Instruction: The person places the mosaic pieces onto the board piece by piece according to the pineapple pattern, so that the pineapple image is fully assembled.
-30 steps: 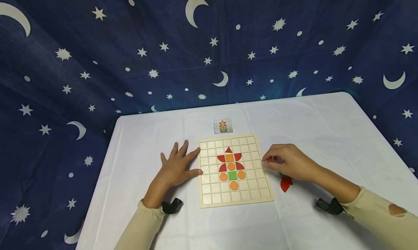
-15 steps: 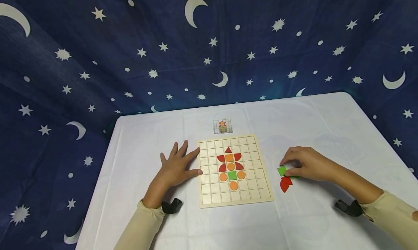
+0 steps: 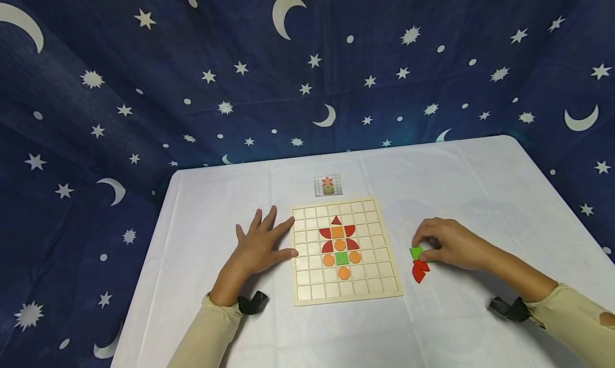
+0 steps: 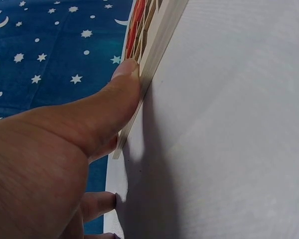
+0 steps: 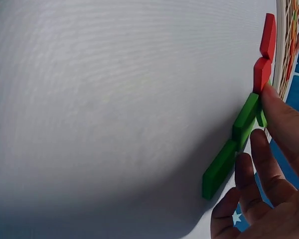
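Observation:
A pale wooden grid board (image 3: 370, 288) bears a figure of red, orange and green pieces, with a green square (image 3: 342, 258) among orange discs (image 3: 344, 273). My left hand (image 3: 259, 250) is spread, its thumb and index fingertip on the board's left edge; the left wrist view shows the thumb (image 4: 109, 99) against the side. To the right of the board, my right hand (image 3: 451, 242) pinches a green square piece (image 3: 416, 252) between thumb and fingers. Red pieces (image 3: 419, 273) lie just below it. Further green pieces (image 5: 220, 169) rest beside the fingers in the right wrist view.
A small pattern card (image 3: 328, 185) showing a similar figure lies behind the board. White cloth (image 3: 230, 192) covers the table. A dark blue curtain (image 3: 250, 122) with moons and stars hangs behind and at the sides.
My right hand has moved right, from the board's right edge to the loose pieces, and the green square there has turned and shifted slightly. My left hand has stayed put.

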Motion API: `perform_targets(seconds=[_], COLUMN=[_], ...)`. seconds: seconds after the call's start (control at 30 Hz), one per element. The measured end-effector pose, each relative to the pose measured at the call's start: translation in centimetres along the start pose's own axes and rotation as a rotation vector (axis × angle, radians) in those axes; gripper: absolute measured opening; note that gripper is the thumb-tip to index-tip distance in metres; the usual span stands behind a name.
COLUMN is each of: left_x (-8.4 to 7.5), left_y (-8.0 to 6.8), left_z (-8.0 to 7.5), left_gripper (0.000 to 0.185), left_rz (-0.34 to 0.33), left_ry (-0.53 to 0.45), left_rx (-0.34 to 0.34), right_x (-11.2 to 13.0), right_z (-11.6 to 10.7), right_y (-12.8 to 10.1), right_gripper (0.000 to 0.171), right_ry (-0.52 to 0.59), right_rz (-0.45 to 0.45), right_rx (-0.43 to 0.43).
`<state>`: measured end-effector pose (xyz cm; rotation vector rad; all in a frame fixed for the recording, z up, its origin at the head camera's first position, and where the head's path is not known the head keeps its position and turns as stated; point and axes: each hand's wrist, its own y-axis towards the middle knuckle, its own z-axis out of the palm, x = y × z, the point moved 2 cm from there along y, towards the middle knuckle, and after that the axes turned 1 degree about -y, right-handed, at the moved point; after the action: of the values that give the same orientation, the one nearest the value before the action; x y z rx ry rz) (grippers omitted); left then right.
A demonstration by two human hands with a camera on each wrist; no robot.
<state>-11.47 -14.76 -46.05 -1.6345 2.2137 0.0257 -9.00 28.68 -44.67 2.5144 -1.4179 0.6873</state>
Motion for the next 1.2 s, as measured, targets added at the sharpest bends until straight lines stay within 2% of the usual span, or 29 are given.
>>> perform_targets(seconds=[0.2,0.33,0.47,0.6,0.77,0.93,1.2], left_x=[0.1,0.1,0.0,0.1,0.0,0.1,0.0], left_y=[-0.1,0.0,0.0,0.0,0.0,-0.1,0.0], left_z=[0.1,0.0,0.0,-0.1,-0.1,0.0,0.0], left_gripper=[0.085,0.085,0.086,0.085,0.085,0.085,0.085], left_rz=[0.008,0.009,0.004,0.003,0.006,0.004,0.008], left_ry=[0.002,0.002,-0.002,-0.004,-0.007,-0.008,-0.005], left_rx=[-0.006,-0.003,-0.002,-0.002,-0.007,-0.004,-0.008], right_x=[0.4,0.8,1.8,3.3,5.3,7.3,9.1], right_z=[0.1,0.2,0.5,1.3,2.8,4.2,5.4], right_y=[0.3,0.5,1.0,1.5,2.4,3.6,4.9], right_gripper=[0.030,0.027,0.022,0.015,0.011,0.011,0.014], right_ry=[0.059,0.157,0.264,0.377,0.460,0.465,0.404], right_rz=[0.003,-0.026,0.020,0.068,0.073,0.026,-0.011], right_rx=[0.031,-0.018,-0.043,-0.009,0.045,0.051,0.000])
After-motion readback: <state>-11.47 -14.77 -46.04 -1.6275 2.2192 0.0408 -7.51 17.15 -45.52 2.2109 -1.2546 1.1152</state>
